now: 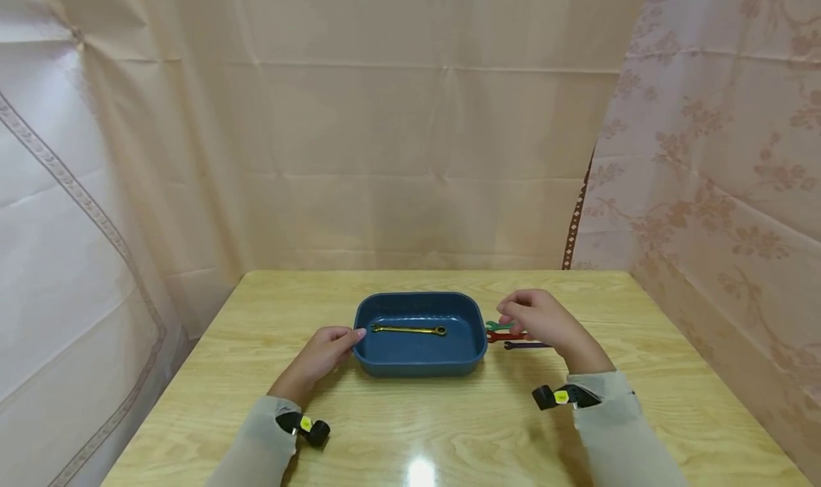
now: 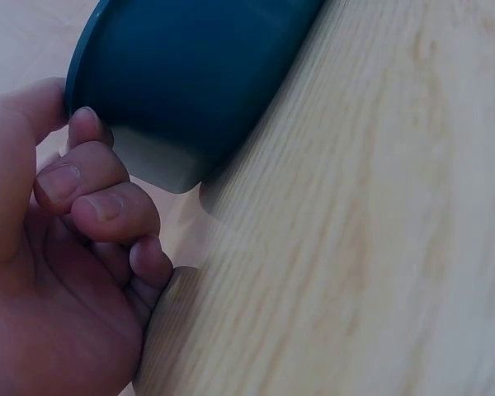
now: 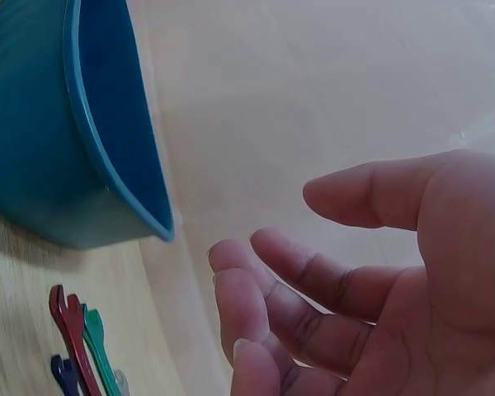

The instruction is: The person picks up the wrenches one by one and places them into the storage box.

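Note:
A blue plastic basin [image 1: 420, 369] stands on the table, and a gold wrench [image 1: 408, 329] lies inside it. My left hand [image 1: 326, 354] pinches the basin's left rim between thumb and fingers; the left wrist view shows the basin wall [image 2: 181, 74] at the fingertips. My right hand [image 1: 541, 323] is raised just right of the basin, its fingers loosely bent and holding nothing. Under it on the table lie a green wrench [image 3: 99, 342], a red wrench [image 3: 73, 334] and a purple wrench [image 3: 63, 374]. In the head view that hand partly covers them.
The wooden table [image 1: 398, 430] carries the basin near its middle. Beige curtain cloth [image 1: 410, 152] hangs behind the table, and floral cloth [image 1: 737, 187] hangs on the right. Next to the green wrench, a small silvery piece [image 3: 121, 382] shows partly at the right wrist view's lower edge.

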Demonstrator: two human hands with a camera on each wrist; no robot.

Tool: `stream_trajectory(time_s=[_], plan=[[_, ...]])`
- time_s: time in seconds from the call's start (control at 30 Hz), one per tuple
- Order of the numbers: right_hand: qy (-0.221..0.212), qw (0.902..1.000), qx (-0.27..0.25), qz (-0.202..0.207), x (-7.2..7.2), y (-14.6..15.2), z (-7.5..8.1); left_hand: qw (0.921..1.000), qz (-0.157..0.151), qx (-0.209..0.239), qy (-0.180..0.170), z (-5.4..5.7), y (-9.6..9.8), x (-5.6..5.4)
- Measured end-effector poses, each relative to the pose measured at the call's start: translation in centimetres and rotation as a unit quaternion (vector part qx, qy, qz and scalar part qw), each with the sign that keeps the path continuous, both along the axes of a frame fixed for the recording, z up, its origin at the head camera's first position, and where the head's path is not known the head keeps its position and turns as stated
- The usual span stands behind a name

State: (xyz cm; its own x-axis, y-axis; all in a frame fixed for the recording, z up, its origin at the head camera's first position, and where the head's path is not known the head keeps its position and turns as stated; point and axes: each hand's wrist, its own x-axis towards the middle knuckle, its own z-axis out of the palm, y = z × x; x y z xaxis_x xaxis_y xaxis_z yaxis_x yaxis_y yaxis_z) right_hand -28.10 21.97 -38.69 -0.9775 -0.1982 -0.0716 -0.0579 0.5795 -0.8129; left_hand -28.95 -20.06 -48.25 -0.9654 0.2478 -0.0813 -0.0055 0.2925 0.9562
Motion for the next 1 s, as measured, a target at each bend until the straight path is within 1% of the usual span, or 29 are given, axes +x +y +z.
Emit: stream_trajectory(time_s=[0.1,0.17,0.3,0.5,0.7,1.0], plan=[[-0.005,1.0,0.0,-0.004,0.0,0.5,0.2,1.0,0.003,0.0,0.001,0.1,-0.2,-0.1],[-0.01,0.9999,0.0,-0.007,0.1,0.8,0.4,1.0,0.007,-0.002,-0.004,0.1,-0.4,-0.1],[-0.02,0.9997,0.003,-0.015,0.2,1.5,0.6,0.9999,0.005,-0.008,-0.003,0.2,-0.5,0.0],[-0.022,0.9994,0.005,-0.025,0.3,2.7,0.4,0.9999,0.008,-0.005,0.004,0.2,-0.4,-0.1],[-0.02,0.9989,0.012,-0.04,0.3,3.9,0.2,1.0,0.003,-0.008,0.006,0.2,-0.2,-0.1],[-0.051,0.9968,0.012,-0.061,0.4,5.8,0.0,0.9999,0.0,-0.013,0.004,0.0,0.0,0.0]])
